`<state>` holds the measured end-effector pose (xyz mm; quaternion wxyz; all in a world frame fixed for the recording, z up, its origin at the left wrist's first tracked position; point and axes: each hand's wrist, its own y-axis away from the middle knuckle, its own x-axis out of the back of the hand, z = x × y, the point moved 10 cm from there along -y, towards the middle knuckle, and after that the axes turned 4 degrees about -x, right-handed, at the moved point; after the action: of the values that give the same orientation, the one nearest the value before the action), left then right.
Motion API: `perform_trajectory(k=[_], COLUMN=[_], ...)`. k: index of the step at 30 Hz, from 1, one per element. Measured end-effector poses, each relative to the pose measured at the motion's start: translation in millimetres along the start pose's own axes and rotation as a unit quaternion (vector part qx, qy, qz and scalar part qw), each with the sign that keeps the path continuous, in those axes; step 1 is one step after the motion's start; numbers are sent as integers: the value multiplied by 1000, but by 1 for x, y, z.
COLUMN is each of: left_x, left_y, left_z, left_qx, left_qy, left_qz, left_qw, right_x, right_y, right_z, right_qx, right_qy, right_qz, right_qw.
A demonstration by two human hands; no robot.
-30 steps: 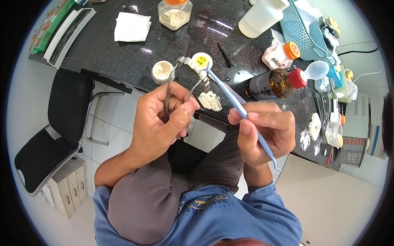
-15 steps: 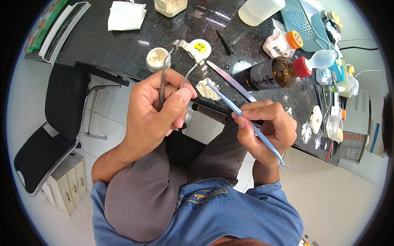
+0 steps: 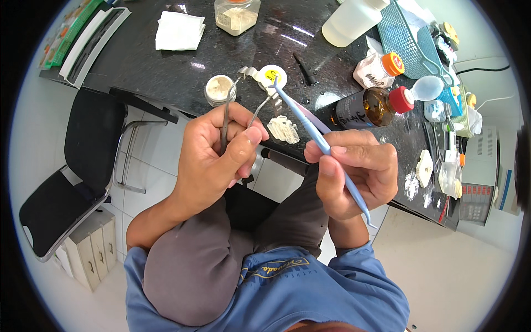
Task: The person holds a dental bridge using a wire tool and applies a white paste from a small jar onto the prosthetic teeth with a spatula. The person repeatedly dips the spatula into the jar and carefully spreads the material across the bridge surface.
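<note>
My left hand (image 3: 218,157) grips metal tweezers (image 3: 225,119) whose two bent arms spread upward. At their tips is a wavy grey metal strip (image 3: 249,72), which looks like a dental framework. In my right hand (image 3: 359,171) is a blue double-ended dental carver (image 3: 316,136), held like a pen. Its upper tip rises close to the metal strip; whether they touch I cannot tell. Below lies a ridged patch of cream paste (image 3: 283,130) at the counter's edge. A small open jar of pale powder (image 3: 220,89) stands beyond my left fingers. Behind the carver shows a pinkish-purple handle (image 3: 313,117).
Across the dark counter (image 3: 127,61) stand a round white lid with a yellow label (image 3: 272,76), a brown bottle with red cap (image 3: 379,105), an orange-capped jar (image 3: 376,69) and a cloudy plastic bottle (image 3: 349,25). A black chair (image 3: 91,130) is at left.
My right hand has lifted the carver's upper tip away from the cream paste, up toward the metal strip. My left hand has shifted slightly right, still gripping the tweezers.
</note>
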<state>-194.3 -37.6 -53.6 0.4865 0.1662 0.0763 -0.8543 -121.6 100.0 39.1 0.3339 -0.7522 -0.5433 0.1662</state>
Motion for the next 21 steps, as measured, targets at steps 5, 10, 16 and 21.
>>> perform_trajectory(k=[5,10,16,21], left_x=[0,1,0,-1], left_y=[1,1,0,0], left_z=[1,1,2,3], left_qx=[-1,-18,-23,-28], left_qy=[3,-16,-11,-11], left_qz=[-7,18,13,12], left_qw=[1000,1000,1000,999], right_x=[-2,-3,-1,1], right_y=[1,-1,0,0], right_z=[2,1,3,3], right_qx=[-9,-17,-21,-19], right_qy=[16,28,21,17], right_qz=[-5,-17,-4,2], right_qw=[1000,999,1000,1000])
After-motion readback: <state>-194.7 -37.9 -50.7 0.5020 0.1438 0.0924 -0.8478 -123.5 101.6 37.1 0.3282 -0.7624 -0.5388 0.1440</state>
